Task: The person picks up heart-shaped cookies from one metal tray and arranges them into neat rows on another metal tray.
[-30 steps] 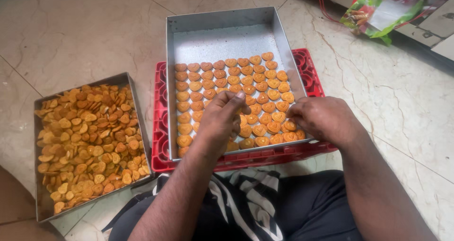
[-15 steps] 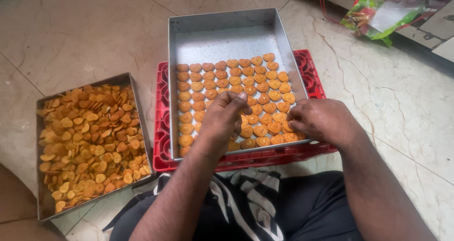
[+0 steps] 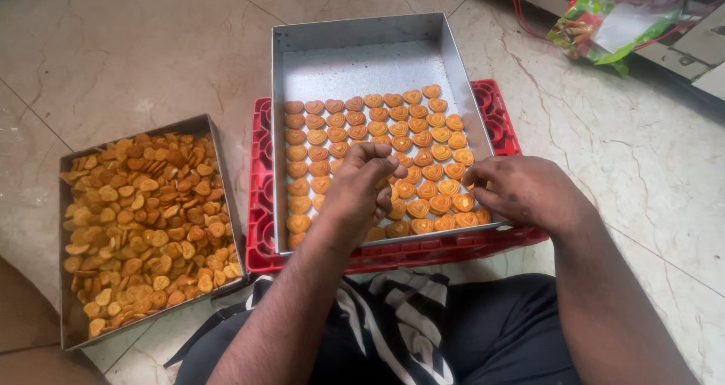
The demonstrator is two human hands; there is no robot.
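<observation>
A grey metal tray (image 3: 362, 60) rests on a red plastic crate (image 3: 498, 113) in front of me. Rows of small orange heart-shaped biscuits (image 3: 423, 139) fill its near half. My left hand (image 3: 359, 192) hovers over the near middle rows, fingers curled and pinched together over the biscuits; what it grips is hidden. My right hand (image 3: 525, 192) lies at the tray's near right corner, fingertips touching the biscuits by the rim, and whether it holds one cannot be made out.
A second metal tray (image 3: 219, 166), heaped with loose biscuits (image 3: 140, 219) of the same kind, sits on the marble floor to my left. A green and red plastic packet (image 3: 604, 22) lies at the far right. My dark-clothed lap is below the crate.
Both hands have stayed over the near rows with only small finger movements. The view has shifted slightly.
</observation>
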